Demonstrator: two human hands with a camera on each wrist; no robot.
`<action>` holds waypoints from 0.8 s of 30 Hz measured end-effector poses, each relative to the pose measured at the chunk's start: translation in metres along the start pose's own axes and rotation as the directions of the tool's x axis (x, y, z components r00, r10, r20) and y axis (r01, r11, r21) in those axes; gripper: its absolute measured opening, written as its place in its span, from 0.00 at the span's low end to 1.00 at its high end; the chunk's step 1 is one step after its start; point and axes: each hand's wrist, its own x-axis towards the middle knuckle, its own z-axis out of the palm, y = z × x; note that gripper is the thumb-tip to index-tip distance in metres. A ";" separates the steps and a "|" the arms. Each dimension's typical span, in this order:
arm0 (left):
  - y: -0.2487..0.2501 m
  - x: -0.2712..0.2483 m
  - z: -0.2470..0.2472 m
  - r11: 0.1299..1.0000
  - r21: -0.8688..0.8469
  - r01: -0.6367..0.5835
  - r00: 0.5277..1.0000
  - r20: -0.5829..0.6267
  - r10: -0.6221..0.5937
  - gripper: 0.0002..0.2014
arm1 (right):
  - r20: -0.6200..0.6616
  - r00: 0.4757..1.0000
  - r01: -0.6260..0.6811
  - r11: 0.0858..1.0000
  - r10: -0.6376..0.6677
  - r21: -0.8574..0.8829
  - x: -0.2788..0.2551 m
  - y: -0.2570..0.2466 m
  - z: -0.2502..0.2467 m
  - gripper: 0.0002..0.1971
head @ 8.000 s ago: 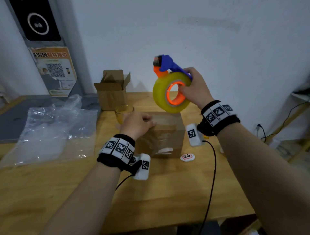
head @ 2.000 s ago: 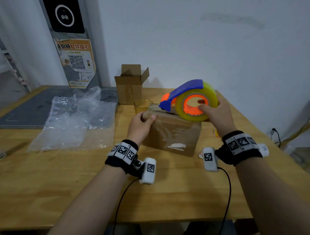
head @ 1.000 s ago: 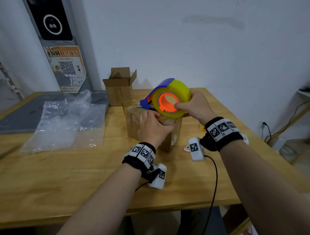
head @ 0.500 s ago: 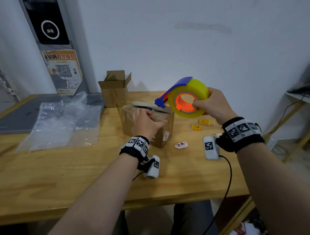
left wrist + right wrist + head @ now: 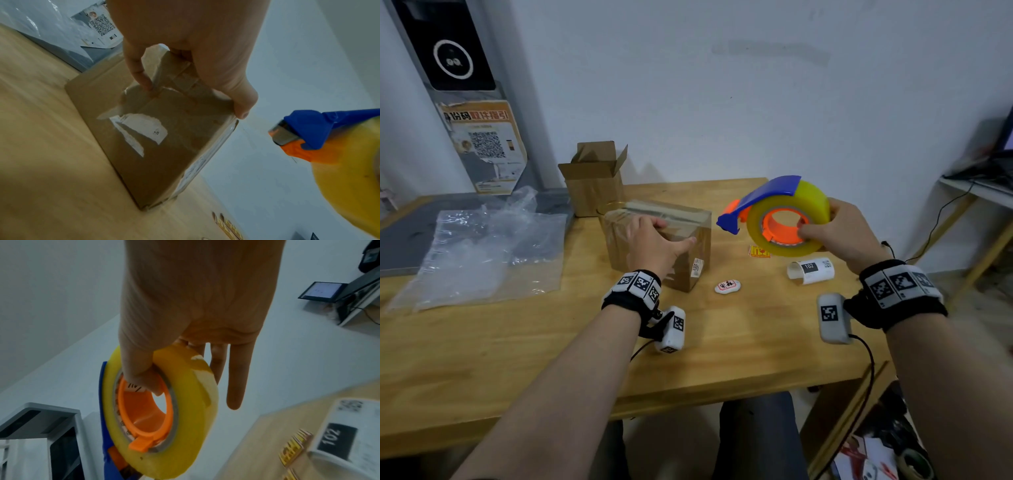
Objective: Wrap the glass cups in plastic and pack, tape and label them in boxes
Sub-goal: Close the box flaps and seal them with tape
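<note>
On the far left of the wooden worktop [image 5: 482, 359] lies a sheet of crumpled clear plastic wrap [image 5: 479, 246]. Behind it, near the wall, stands a small open brown cardboard box [image 5: 594, 180]. Just in front of that sits a closed brown cardboard box sealed with glossy clear tape [image 5: 674, 246], with the rim of an amber glass cup [image 5: 610, 205] showing behind it. The left hand [image 5: 655, 245] rests on the closed box; only the left wrist view shows the grip, fingers curled over the top edge and thumb pressed to the near corner. Right of the box lie a small white oval sticker [image 5: 727, 286], yellow-and-red warning stickers [image 5: 759, 251] and a curled white label printed 102 [image 5: 811, 270]. The right hand [image 5: 849, 233] holds a yellow roll of tape in a blue-and-orange dispenser [image 5: 780, 216] in the air above them. The right wrist view shows the thumb hooked inside the orange core while the other fingers lie nearly straight behind the roll.
</note>
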 end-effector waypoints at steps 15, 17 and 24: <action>0.006 -0.003 -0.001 0.999 -0.010 -0.042 0.998 0.035 0.042 0.33 | 0.099 0.993 -0.060 0.994 0.070 -0.094 -0.009 0.037 0.020 0.26; 0.013 -0.002 -0.003 0.992 0.112 -0.057 0.989 0.145 0.040 0.31 | 0.123 0.989 -0.071 0.990 0.086 -0.122 -0.010 0.036 0.025 0.28; 0.017 0.018 0.001 0.911 0.287 -0.298 0.867 0.480 0.133 0.32 | 0.180 0.980 -0.042 0.979 0.079 -0.199 -0.006 0.026 0.040 0.30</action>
